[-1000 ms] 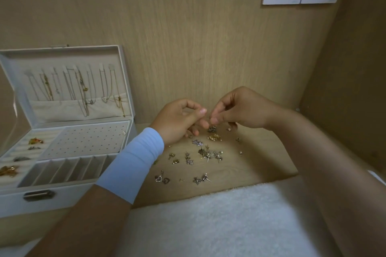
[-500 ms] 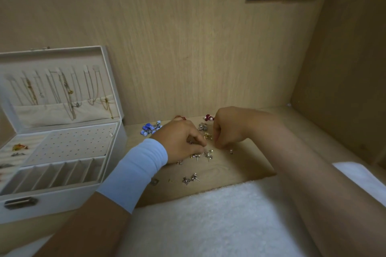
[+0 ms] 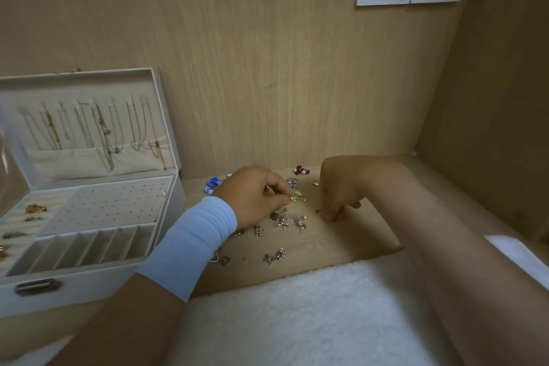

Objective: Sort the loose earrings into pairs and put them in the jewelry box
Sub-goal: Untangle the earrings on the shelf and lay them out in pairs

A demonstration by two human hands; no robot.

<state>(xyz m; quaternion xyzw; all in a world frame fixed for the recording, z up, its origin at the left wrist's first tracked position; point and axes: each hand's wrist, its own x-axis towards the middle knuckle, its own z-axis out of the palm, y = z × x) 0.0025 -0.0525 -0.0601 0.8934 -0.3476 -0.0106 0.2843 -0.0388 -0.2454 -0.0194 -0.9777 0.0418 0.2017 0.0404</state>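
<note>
At the middle of the counter [image 3: 341, 246], a gold earring [image 3: 297, 197] is pinched by the left hand [image 3: 255, 196] just beyond the loose earrings [image 3: 289, 221], likely for matching. The fingers of the right hand [image 3: 338, 196] are curled down just right of the pile; whether anything is gripped cannot be told. The jewelry box [image 3: 89, 285] is set open at the left, ready for pairs.

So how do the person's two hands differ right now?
The left hand wears a pale blue cuff at the wrist; the right hand has a bare wrist. The left hand pinches a gold earring; the right hand's curled fingers reach down to the wooden shelf by a small dark piece, grip unclear. Both hover over the loose earrings.
</note>
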